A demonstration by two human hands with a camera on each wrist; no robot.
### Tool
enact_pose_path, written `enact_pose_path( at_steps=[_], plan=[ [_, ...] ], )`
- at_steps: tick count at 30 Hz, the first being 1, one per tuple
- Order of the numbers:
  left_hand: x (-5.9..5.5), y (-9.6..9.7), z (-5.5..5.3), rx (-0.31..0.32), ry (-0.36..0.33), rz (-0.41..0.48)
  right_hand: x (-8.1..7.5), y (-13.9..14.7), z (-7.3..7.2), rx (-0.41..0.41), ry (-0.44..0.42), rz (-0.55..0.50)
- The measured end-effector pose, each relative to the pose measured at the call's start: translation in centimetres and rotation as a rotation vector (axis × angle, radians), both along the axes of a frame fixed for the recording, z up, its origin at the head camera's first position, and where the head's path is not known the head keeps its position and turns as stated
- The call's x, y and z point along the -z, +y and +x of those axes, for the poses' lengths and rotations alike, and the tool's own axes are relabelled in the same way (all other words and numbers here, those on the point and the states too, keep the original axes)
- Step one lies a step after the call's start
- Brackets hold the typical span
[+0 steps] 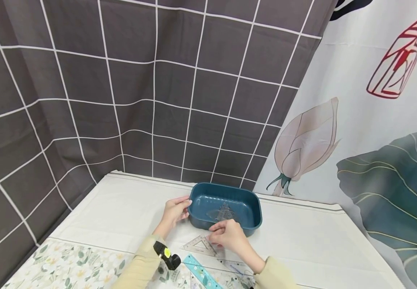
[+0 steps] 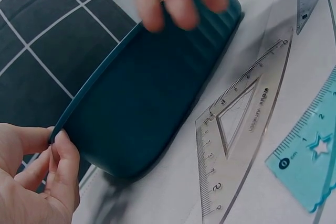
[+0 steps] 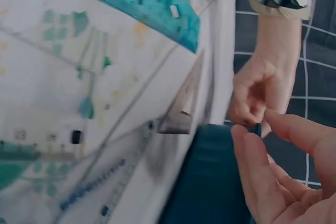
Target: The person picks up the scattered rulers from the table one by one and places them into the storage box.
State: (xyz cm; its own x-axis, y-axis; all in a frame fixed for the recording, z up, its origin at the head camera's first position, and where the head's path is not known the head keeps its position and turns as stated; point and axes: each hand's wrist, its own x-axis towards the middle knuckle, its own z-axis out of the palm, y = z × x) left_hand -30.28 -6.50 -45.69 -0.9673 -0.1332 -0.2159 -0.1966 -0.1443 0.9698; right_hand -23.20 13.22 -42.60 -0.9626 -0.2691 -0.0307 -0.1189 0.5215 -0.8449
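Note:
A dark teal plastic basin (image 1: pixel 226 192) stands near the back of the table. My left hand (image 1: pixel 175 210) pinches its rim at the left end between thumb and fingers, seen close in the left wrist view. Over the front wall hovers my right hand (image 1: pixel 230 237), fingers loosely extended with nothing between them. Inside the basin lie clear plastic pieces (image 1: pixel 225 212), one of them triangular. A clear set square (image 2: pixel 257 124) lies on the table just in front of the basin, beside the right hand's fingers in the head view.
A turquoise ruler (image 1: pixel 201 273) with cut-out shapes lies nearer me, on a floral cloth (image 1: pixel 74 261). Clear rulers (image 1: pixel 231 265) lie right of it, below my right forearm. Behind the table hangs a dark gridded curtain (image 1: pixel 172 120), with a white printed one (image 1: pixel 338 80) to the right.

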Motion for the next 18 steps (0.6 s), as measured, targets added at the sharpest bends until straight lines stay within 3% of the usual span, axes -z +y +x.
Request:
enact_pose_path(
  at_steps=[3, 10, 18],
  plan=[
    [0.0, 0.0, 0.1, 0.001, -0.005, 0.004, 0.5, -0.1, 0.1, -0.006, -0.006, 0.043],
    [0.0, 0.0, 0.3, 0.004, -0.009, -0.007, 1.7, -0.8, 0.1, -0.101, 0.049, 0.130],
    [0.0, 0.1, 0.1, -0.002, -0.005, -0.008, 2.5, -1.8, 0.0, -0.080, 0.042, 0.230]
  ],
)
